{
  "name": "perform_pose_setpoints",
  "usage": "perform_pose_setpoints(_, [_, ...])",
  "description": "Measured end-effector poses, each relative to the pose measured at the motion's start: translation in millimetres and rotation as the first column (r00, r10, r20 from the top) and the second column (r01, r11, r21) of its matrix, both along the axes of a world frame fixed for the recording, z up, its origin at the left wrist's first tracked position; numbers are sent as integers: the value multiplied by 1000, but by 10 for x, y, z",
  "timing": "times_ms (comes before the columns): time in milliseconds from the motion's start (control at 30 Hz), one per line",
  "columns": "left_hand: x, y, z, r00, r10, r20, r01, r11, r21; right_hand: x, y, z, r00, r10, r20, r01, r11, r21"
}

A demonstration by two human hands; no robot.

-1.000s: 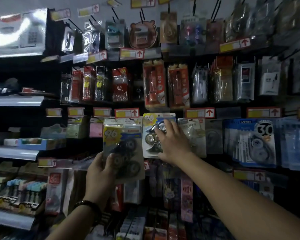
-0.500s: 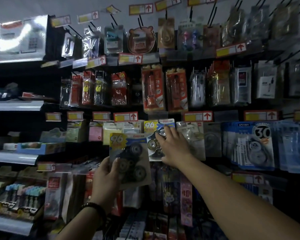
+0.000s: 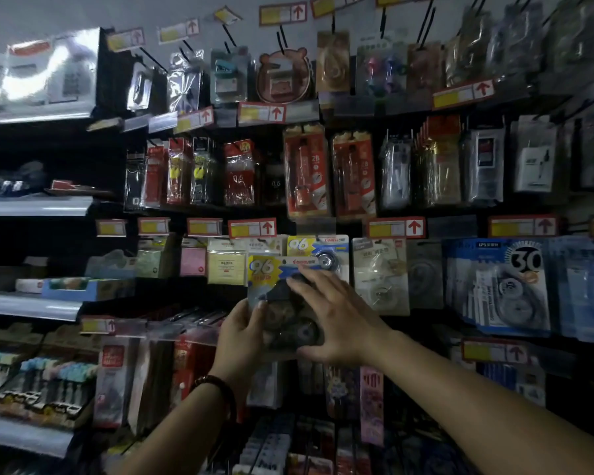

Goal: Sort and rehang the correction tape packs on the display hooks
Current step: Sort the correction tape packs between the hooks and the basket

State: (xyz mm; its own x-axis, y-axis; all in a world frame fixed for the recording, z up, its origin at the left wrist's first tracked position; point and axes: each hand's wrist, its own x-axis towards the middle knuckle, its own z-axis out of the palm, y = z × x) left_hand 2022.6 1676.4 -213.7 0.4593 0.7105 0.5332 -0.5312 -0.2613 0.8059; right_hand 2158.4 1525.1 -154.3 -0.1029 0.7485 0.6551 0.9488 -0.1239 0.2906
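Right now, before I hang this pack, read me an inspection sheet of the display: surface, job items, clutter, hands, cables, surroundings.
Surface: display wall with black hooks, dimly lit.
Job's things: held 96 pack overlaps the hung 96 pack and sits lower than it.
Clutter: nothing seen.
Grippers: left hand grips the held 96 pack's left edge; right hand lies on its front, fingers straight.
Cables: nothing seen.
Surroundings: price tags above the row, blue 30 pack to the right, shelves at left.
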Motion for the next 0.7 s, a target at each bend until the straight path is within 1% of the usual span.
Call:
perform_pose_setpoints(33, [5,-11,13,999,-35,-3,35,999,-3,17,-13,19,1000,-9,13,8,1000,17])
perform_pose_setpoints(100, [-2,-9,34,998,-45,-31,46,998,30,54,-21,53,998,-58,38,57,998,35])
perform_pose_setpoints(133, [-7,-4,41,998,-25,-55,27,999,39,75,-13,70,994,-101,47,99,994,43])
perform_pose_setpoints(233, [-40,22,39,989,35,-147,-35,999,3,137,31,146,969,-241,54,237,969,69])
perform_pose_setpoints(333, [-81,11,24,976,45,-214,-35,998,53,183,74,258,937,-340,75,334,939,81])
perform_pose_setpoints(467, [-95,-59,32,962,60,-267,-34,994,101,178,159,341,909,-399,120,392,917,81])
perform_pose_setpoints(533, [-96,-71,19,958,62,-280,-33,994,107,190,192,376,894,-433,115,426,901,83])
perform_pose_setpoints(700, [-163,-78,-43,940,56,-338,-10,991,137,213,202,422,879,-460,128,456,888,55])
